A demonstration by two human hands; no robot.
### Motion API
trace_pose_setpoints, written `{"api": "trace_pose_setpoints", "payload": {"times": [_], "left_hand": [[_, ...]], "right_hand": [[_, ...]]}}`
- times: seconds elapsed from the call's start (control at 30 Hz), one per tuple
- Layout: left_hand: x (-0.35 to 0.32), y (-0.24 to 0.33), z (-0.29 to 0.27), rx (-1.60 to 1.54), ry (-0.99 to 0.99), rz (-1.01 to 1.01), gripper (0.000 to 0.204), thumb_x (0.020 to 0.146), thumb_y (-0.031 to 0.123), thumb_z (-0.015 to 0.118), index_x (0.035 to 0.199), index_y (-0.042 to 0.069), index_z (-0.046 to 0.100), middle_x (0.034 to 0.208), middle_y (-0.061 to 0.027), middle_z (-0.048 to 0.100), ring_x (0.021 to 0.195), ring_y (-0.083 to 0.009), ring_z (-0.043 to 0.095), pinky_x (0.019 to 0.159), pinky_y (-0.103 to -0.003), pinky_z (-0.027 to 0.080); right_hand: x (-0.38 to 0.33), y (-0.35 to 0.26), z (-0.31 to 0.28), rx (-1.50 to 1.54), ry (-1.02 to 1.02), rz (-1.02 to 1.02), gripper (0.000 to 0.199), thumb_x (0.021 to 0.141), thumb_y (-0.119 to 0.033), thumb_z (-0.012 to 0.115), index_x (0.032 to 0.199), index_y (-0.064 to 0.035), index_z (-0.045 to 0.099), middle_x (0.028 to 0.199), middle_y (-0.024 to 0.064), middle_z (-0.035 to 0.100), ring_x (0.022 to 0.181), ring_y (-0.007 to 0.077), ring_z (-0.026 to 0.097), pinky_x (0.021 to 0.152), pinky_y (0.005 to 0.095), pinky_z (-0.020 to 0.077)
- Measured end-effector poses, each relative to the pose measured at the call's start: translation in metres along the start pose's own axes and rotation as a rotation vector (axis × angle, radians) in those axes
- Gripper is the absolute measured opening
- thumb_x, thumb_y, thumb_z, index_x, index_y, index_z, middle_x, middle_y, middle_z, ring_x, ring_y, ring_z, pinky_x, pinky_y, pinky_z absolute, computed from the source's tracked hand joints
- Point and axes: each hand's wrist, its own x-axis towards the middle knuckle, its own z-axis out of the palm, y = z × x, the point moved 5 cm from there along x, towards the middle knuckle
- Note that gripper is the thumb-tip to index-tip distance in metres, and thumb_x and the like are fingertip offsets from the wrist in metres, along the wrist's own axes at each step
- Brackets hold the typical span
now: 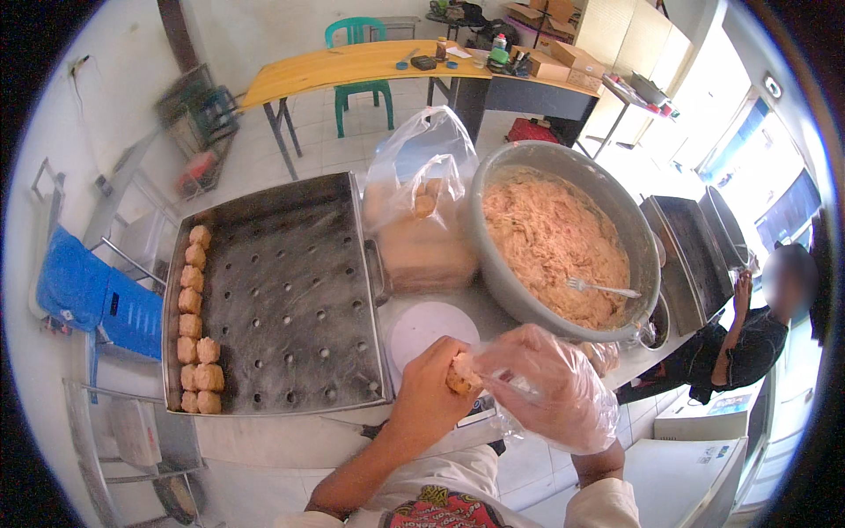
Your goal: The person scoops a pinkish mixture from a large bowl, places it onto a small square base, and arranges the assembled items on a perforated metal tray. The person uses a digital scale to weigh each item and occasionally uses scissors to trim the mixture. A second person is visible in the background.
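My left hand [433, 392] is closed around a brown tofu piece [461, 373] with pale filling showing at its top. My right hand [554, 387], in a clear plastic glove, pinches its fingers together right at that filling; what lies between them is hidden. Just behind my hands is a round white plate-like top [431, 333], seemingly of a scale. Beyond my right hand stands a big grey basin [486, 231] of pinkish-orange filling mixture [554, 238], a fork [603, 288] lying in it. Behind the plate, a clear plastic bag [421, 242] holds brown tofu.
At left, a dark perforated metal tray [290, 290] carries several filled tofu pieces [189, 301] along its left side. Another dark tray [691, 255] lies right of the basin. A person [748, 339] in black is at the far right. A yellow table [334, 66] stands behind.
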Motion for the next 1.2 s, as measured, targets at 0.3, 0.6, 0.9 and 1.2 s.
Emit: {"api": "trace_pose_setpoints", "payload": {"times": [0.3,0.6,0.9,1.2], "left_hand": [[0.001,-0.001,-0.006,0.031,0.011,0.036,0.036,0.075,0.001,0.085,0.104,0.002,0.065,0.099,-0.0175,0.07,0.09,-0.0384,0.072,0.078,-0.04,0.056],[-0.004,-0.016,-0.004,-0.08,-0.091,-0.069,0.031,0.082,0.007,0.087,0.103,0.001,0.066,0.091,-0.0126,0.074,0.084,-0.0192,0.072,0.076,-0.034,0.057],[0.001,-0.016,-0.01,-0.213,-0.086,-0.094,0.031,0.083,0.008,0.088,0.106,0.003,0.068,0.091,-0.006,0.074,0.078,-0.0092,0.067,0.072,-0.029,0.057],[0.001,-0.018,-0.007,-0.119,-0.128,-0.044,0.03,0.081,-0.002,0.084,0.107,0.002,0.068,0.096,-0.0076,0.075,0.086,-0.0153,0.071,0.079,-0.031,0.058]], "right_hand": [[0.004,0.002,0.02,-0.214,-0.078,-0.263,0.031,0.088,-0.005,0.069,0.119,-0.0037,0.07,0.102,0.015,0.065,0.085,0.0379,0.069,0.077,0.0461,0.0584],[0.016,-0.014,-0.01,-0.271,-0.332,-0.075,0.036,0.088,-0.019,0.075,0.122,-0.0096,0.072,0.107,0.0157,0.07,0.092,0.0385,0.071,0.085,0.0466,0.058],[0.008,-0.024,-0.017,-0.128,-0.142,-0.03,0.051,0.086,-0.044,0.084,0.122,-0.0088,0.078,0.106,0.0159,0.076,0.098,0.0333,0.073,0.086,0.0421,0.0569],[0.015,-0.012,0.008,-0.322,-0.433,-0.046,0.065,0.096,-0.066,0.063,0.127,-0.009,0.069,0.099,0.0214,0.062,0.084,0.042,0.069,0.075,0.0505,0.0552]]}}
